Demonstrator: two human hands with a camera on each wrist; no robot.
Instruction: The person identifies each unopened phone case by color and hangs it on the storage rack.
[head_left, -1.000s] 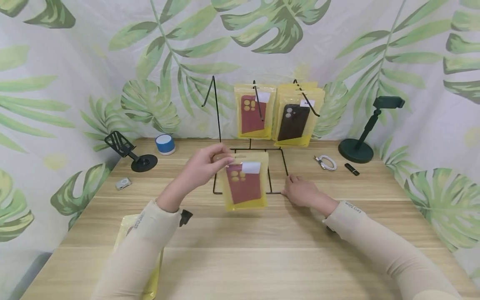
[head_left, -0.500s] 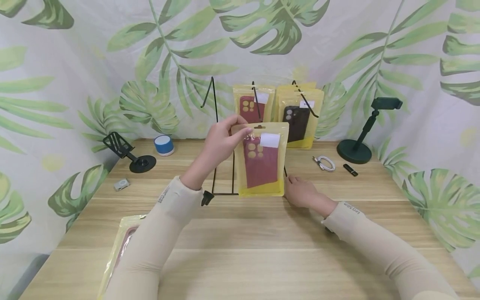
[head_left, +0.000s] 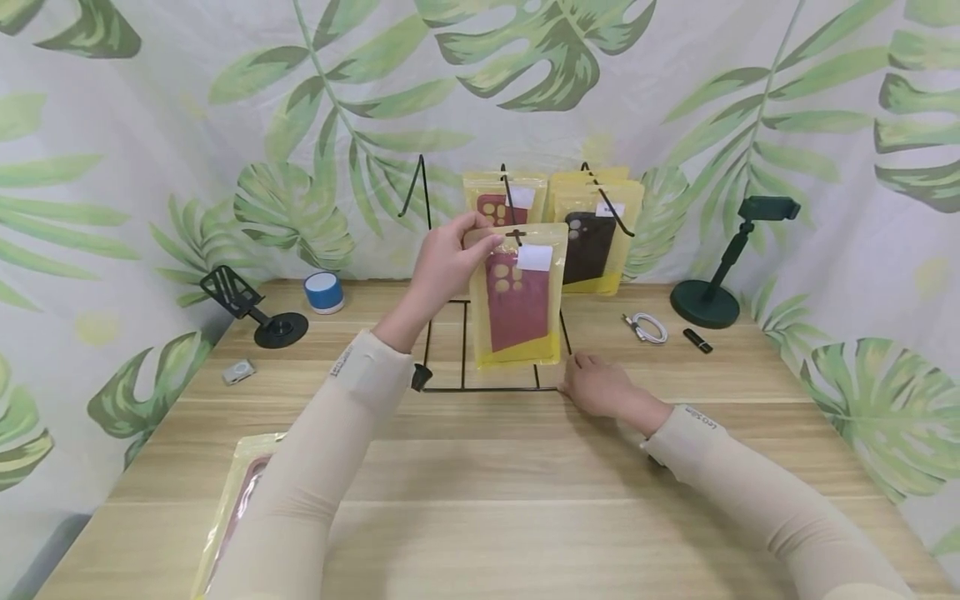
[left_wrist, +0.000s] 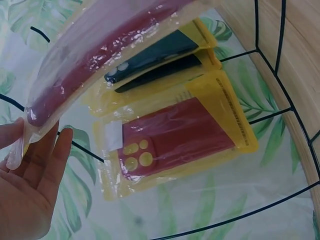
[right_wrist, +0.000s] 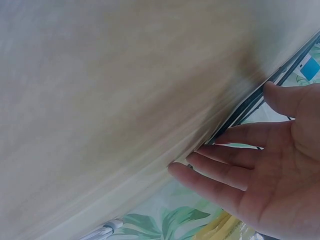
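My left hand (head_left: pixel 446 258) pinches the top left corner of a yellow packet with a red phone case (head_left: pixel 517 300). It holds the packet upright in front of the middle hook (head_left: pixel 507 187) of a black wire rack (head_left: pixel 480 388). Behind it on that hook hangs another red case packet (head_left: pixel 491 200), and packets with black cases (head_left: pixel 596 242) hang on the right hook. The left wrist view shows the held packet (left_wrist: pixel 100 55) bent over my left hand (left_wrist: pixel 30 195), with the hanging red packet (left_wrist: pixel 175 140) beyond. My right hand (head_left: pixel 600 385) rests with straight fingers (right_wrist: pixel 225 172) on the rack's front right base wire (right_wrist: pixel 250 107).
A black phone stand (head_left: pixel 251 308), a blue speaker (head_left: pixel 324 292) and a small silver device (head_left: pixel 237 372) sit at the left. A white cable (head_left: pixel 648 327), a black USB stick (head_left: pixel 697 340) and a green holder (head_left: pixel 720 267) sit at the right. Another yellow packet (head_left: pixel 240 492) lies front left.
My left hand has lifted the red case packet from low over the table up and back to the middle hook. My right hand has stayed on the rack base.
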